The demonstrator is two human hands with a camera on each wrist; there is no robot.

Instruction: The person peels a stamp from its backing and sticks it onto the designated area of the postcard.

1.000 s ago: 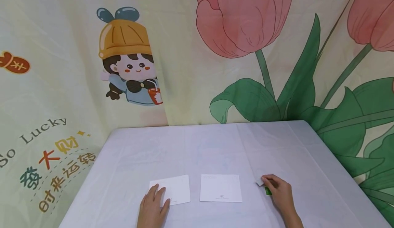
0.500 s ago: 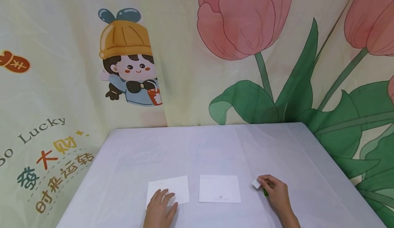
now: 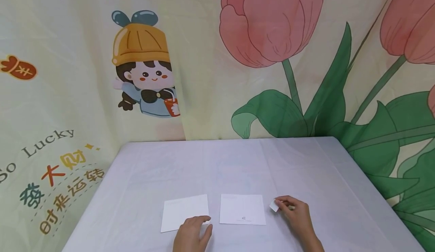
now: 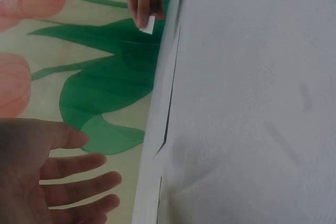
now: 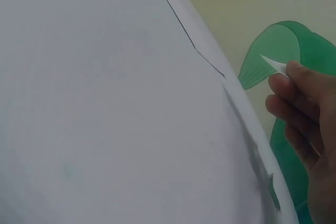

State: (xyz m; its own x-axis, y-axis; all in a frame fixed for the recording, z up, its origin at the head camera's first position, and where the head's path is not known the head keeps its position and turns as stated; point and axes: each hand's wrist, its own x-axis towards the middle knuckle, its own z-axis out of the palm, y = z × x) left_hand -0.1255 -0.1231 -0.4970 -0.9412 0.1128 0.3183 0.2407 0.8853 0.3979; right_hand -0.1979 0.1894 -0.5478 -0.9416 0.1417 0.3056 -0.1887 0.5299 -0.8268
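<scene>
White thin slip (image 3: 273,206) pinched in right fingers (image 3: 288,200) | left fingers (image 4: 84,190) spread, near flat rectangular cards (image 3: 242,209)

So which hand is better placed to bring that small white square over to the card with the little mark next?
Right, I'd judge: the right hand pinches the small white square near the marked white card. The left hand holds nothing visible and is by the other white card.

Two cards (image 3: 242,207) (image 3: 181,208) on white table (image 3: 217,169)
</scene>
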